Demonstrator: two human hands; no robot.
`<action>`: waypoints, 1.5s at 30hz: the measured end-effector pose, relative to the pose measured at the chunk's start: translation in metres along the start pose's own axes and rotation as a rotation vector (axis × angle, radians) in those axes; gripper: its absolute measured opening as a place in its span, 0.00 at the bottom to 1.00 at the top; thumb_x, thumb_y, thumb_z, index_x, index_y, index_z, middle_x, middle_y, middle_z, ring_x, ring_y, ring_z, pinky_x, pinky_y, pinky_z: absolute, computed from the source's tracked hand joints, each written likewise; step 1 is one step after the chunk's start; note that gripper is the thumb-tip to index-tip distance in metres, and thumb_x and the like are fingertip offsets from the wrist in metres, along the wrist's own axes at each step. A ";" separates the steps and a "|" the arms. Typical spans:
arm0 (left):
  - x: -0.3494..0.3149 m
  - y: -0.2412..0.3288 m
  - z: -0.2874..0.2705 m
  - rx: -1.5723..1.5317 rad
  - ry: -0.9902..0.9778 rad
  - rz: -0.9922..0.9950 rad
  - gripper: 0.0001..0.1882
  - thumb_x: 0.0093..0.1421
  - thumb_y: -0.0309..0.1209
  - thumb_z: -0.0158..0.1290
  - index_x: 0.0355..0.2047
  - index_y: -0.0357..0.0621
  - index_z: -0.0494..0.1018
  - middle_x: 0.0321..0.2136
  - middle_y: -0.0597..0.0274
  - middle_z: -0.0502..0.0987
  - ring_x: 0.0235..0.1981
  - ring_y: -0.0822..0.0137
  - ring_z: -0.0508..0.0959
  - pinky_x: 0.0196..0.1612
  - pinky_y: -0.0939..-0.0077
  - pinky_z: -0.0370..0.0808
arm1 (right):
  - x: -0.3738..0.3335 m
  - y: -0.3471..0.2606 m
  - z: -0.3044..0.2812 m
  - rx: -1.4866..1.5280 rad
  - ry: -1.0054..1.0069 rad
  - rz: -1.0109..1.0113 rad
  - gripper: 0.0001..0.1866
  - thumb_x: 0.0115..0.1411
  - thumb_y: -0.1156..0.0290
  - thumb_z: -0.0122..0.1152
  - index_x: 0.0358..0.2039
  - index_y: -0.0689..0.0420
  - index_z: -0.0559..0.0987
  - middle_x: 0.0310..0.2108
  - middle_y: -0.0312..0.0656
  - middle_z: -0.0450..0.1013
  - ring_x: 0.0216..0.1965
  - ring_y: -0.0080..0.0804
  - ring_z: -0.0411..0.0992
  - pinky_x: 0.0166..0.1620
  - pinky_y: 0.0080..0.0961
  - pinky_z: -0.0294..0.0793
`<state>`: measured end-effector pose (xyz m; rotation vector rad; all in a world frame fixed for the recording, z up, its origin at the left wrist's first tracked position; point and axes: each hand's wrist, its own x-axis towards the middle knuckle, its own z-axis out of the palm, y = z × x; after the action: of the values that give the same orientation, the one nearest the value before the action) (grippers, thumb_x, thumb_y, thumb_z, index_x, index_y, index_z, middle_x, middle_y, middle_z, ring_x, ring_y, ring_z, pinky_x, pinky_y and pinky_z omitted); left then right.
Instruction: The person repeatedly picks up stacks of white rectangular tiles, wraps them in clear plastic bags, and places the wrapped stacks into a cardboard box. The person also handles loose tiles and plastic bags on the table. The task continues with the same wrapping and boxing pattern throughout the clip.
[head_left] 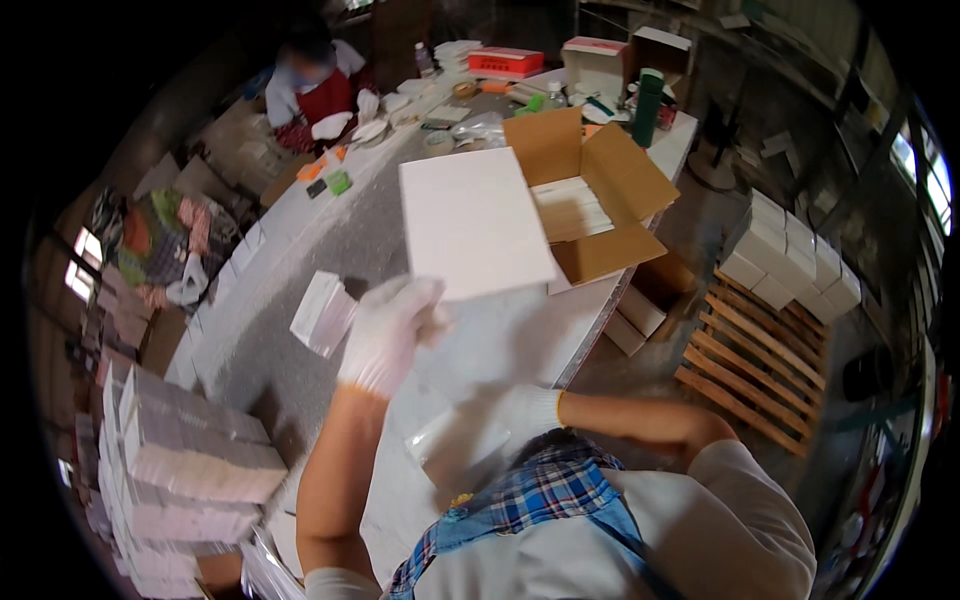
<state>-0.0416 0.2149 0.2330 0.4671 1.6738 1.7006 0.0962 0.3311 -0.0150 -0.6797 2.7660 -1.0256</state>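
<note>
My left hand (385, 335), in a white knit glove, is closed on the lower left corner of a white card sheet (475, 225). The sheet is held up over the table and covers part of an open cardboard box (625, 180). White flat pieces (572, 210) lie inside that box. Low at the table's near side is my right hand (533, 412), also gloved. It is beside a pale, shiny flat thing (450, 437) whose kind I cannot make out. The fingers of that hand are blurred. A small white stack (322, 313) stands just left of my left hand.
Tall white stacks (190, 440) rise at the lower left. Beyond the table's right edge are a wooden pallet (745, 370) with white boxes (795, 250) and another cardboard box (650, 305). A green bottle (648, 105) stands at the far end. Two co-workers sit along the left side.
</note>
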 end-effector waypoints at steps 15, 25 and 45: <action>0.189 -0.008 0.185 0.338 -0.071 -0.235 0.14 0.63 0.32 0.60 0.42 0.31 0.79 0.33 0.48 0.83 0.26 0.57 0.84 0.26 0.68 0.80 | -0.020 -0.014 -0.031 0.094 0.179 -0.112 0.54 0.43 0.48 0.79 0.70 0.54 0.68 0.52 0.56 0.70 0.52 0.58 0.71 0.55 0.46 0.71; 0.215 -0.029 0.187 0.437 -0.193 -0.307 0.17 0.60 0.36 0.65 0.40 0.34 0.78 0.30 0.51 0.81 0.26 0.57 0.84 0.23 0.70 0.78 | -0.015 -0.007 -0.020 0.014 0.170 -0.070 0.52 0.44 0.52 0.76 0.71 0.49 0.67 0.51 0.55 0.70 0.52 0.57 0.72 0.56 0.47 0.71; 0.255 -0.066 0.177 1.817 -0.578 0.246 0.31 0.71 0.56 0.39 0.58 0.50 0.78 0.55 0.44 0.80 0.57 0.48 0.79 0.58 0.53 0.74 | -0.014 -0.017 -0.028 0.020 0.049 0.014 0.50 0.49 0.60 0.73 0.74 0.45 0.62 0.58 0.53 0.68 0.57 0.56 0.70 0.61 0.48 0.70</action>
<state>-0.0821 0.5135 0.1325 1.7299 2.2212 -0.3812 0.1080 0.3430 0.0164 -0.6409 2.7938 -1.0800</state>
